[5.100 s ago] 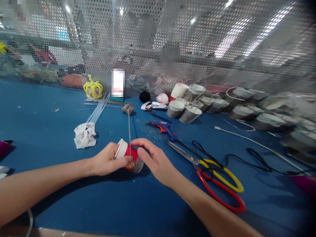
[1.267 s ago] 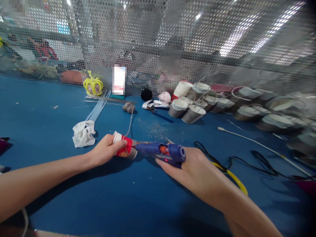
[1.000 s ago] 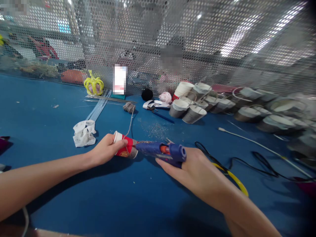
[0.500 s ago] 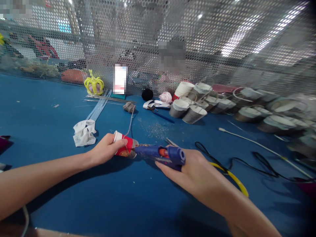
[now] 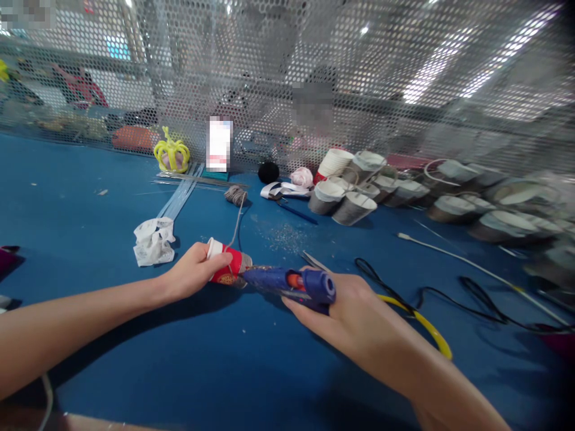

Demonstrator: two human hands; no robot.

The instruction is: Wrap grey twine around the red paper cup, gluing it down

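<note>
A red and white paper cup point(image 5: 230, 267) lies on its side in my left hand point(image 5: 194, 270), its white rim toward the palm. Grey yarn wraps the base end of the cup, and a strand runs from it up to a small ball of grey yarn point(image 5: 235, 195). My right hand point(image 5: 345, 305) is closed around a blue glue gun point(image 5: 291, 281). The gun's nozzle points left and meets the cup's side near the wrapped part; whether it touches is hard to tell. Scissors point(image 5: 314, 261) with yellow handles lie partly behind my right hand.
Several yarn-wrapped cups point(image 5: 354, 208) stand at the back right before a perforated metal screen point(image 5: 260, 78). Crumpled white paper point(image 5: 154, 242) lies left of the cup. A black cord point(image 5: 476, 305) and a white cable point(image 5: 471, 261) cross the blue table at right.
The glue gun has shifted slightly, its back end a little lower and further left. My left hand and the cup have hardly moved.
</note>
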